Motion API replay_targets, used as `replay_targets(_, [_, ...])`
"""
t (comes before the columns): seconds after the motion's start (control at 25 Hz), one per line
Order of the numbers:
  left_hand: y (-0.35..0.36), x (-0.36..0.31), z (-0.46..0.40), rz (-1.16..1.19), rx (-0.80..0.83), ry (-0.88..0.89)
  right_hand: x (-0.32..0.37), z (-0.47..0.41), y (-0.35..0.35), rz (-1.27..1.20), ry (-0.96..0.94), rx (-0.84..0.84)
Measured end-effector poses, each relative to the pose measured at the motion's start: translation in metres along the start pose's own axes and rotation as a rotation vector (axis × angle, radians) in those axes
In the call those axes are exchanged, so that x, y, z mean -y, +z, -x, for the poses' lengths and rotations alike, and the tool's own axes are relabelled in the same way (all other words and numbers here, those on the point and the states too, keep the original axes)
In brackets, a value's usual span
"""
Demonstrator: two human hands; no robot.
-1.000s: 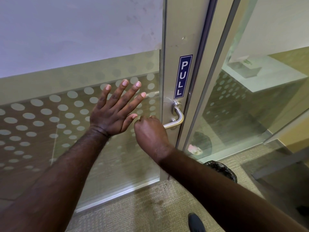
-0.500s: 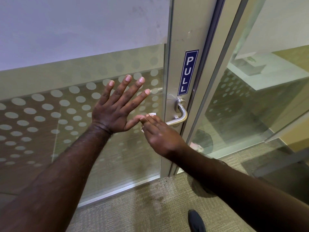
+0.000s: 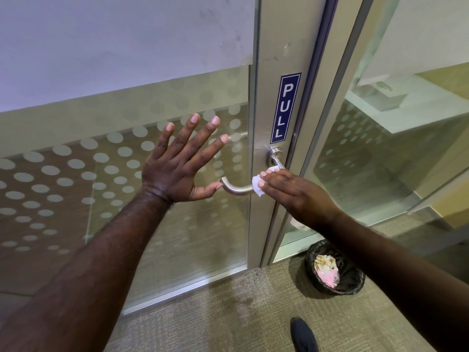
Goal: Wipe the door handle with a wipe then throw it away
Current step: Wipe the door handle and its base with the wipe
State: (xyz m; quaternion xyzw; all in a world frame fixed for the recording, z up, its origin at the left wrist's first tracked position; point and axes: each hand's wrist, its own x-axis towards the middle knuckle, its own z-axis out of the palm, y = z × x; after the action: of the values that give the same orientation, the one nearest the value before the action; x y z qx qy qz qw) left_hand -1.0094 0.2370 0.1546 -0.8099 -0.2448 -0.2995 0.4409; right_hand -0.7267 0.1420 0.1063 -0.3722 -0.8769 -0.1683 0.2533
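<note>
A brushed-metal lever door handle (image 3: 234, 188) sticks out from the aluminium door frame below a blue PULL sign (image 3: 285, 107). My right hand (image 3: 291, 191) grips a small white wipe (image 3: 256, 185) around the handle's bend, near its base. The wipe shows only at my fingertips. My left hand (image 3: 182, 163) lies flat with spread fingers on the dotted glass of the door, its thumb tip touching the handle's free end. A black-lined waste bin (image 3: 355, 283) stands on the carpet at the lower right, under my right forearm.
The glass door (image 3: 76, 174) has a frosted dot pattern. A fixed glass panel (image 3: 393, 148) fills the right side. The bin holds pink and white crumpled waste (image 3: 327, 270). A dark shoe tip (image 3: 303, 335) shows on the carpet at the bottom.
My right hand has slid with the wipe from the handle's free end to its bend near the base, baring the lever. The left hand stays on the glass.
</note>
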Motion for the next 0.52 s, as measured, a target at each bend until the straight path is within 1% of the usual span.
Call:
replay_targets(0.08, [0.000, 0.001, 0.001, -0.008, 0.003, 0.004, -0.004, 0.008, -0.003, 0.040, 0.040, -0.011])
replay_targets(0.16, [0.001, 0.001, 0.001, -0.017, -0.002, 0.010, -0.005, 0.018, -0.006, 0.065, 0.143, -0.083])
replay_targets(0.32, [0.002, 0.000, 0.000, -0.029, -0.011, 0.020, 0.001, 0.020, -0.005, 0.070, 0.509, -0.331])
replay_targets(0.4, [0.002, 0.000, 0.000, -0.037, -0.007, 0.019, 0.003, 0.006, 0.000, 0.042, 0.651, -0.461])
replay_targets(0.44, [0.001, 0.000, 0.000, -0.040, -0.005, 0.019, 0.002, -0.002, 0.002, 0.013, 0.690, -0.503])
replay_targets(0.52, [0.001, -0.001, 0.000, -0.051, 0.000, 0.023, 0.000, -0.013, 0.006, -0.034, 0.695, -0.503])
